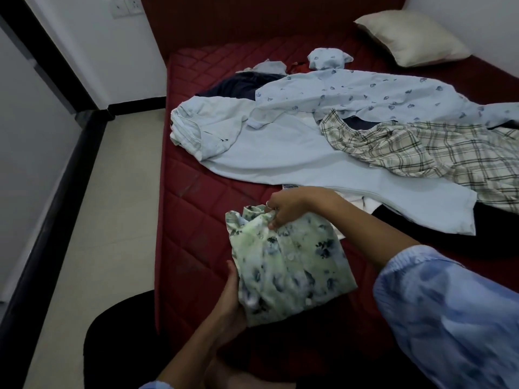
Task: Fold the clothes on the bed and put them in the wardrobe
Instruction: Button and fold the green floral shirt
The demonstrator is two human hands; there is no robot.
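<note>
Head view: plaid shirt, pale blue garment, pillow beyond folded shirt.

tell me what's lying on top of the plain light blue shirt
The plaid shirt and the leaf-print blue shirt overlap the plain light blue shirt along its far side. Anything beneath is mostly hidden.

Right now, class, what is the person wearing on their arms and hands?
The right arm wears a loose pale blue sleeve with a gathered cuff, forearm bare. The right hand bears a thin ring on one finger. The left hand shows none; a pale blue cuff edge shows below.
</note>
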